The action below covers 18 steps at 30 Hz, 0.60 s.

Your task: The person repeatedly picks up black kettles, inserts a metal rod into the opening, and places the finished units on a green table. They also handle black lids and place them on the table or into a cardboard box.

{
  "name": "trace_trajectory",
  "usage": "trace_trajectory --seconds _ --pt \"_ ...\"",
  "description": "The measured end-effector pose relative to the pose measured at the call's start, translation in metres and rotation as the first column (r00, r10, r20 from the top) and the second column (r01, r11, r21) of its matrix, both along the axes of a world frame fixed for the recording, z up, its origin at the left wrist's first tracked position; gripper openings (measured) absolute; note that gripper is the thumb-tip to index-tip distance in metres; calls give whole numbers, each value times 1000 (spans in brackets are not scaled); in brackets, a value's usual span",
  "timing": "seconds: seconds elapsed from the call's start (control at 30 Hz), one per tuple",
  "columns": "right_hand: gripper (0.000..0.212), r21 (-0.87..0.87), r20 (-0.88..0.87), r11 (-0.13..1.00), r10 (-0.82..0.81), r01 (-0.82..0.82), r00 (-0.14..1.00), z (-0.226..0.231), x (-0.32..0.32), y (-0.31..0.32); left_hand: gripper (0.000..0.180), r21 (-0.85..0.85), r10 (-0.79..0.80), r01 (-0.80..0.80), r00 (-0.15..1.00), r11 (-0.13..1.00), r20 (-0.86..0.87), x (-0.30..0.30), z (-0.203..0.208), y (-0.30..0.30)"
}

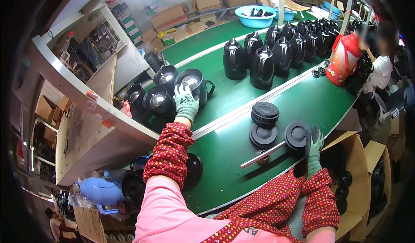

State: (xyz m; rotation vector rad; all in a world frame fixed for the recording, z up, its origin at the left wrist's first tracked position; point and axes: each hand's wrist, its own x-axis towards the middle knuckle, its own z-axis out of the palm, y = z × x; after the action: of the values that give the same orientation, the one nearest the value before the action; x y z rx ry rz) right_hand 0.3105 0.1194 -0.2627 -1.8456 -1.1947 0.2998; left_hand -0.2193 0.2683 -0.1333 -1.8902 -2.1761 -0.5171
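Observation:
My left hand (186, 102), in a pale green glove, grips the near rim of a black jug (201, 86) with a shiny inside. Several more open-topped black jugs (156, 99) crowd around it at the left of the green belt. My right hand (314, 145), gloved too, closes on the right edge of a round black disc (297, 135) with a ridged top. To its left are a stack of similar discs (265, 113) and a single flat one (263, 135). Beside the held disc, a metal rod (263, 154) sticks out over a small round support.
Rows of black jugs (282, 54) stand across the belt, near a red flask (343, 61). A blue basin (255, 17) is at the back. An open carton (346, 178) with black parts sits at right, a blue flask (100, 190) at left. Another person (382, 70) sits at far right.

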Motion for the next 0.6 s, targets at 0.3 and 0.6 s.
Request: trace_trajectory --seconds 0.3,0.6 --pt "66 216 -427 826 559 -520 711 182 -111 -67 52 178 -476 471 879 864 -17 37 42 -74" --pt "50 146 -833 705 466 -694 298 240 -147 -125 44 37 -970 970 241 240 -30 130 138 -266"
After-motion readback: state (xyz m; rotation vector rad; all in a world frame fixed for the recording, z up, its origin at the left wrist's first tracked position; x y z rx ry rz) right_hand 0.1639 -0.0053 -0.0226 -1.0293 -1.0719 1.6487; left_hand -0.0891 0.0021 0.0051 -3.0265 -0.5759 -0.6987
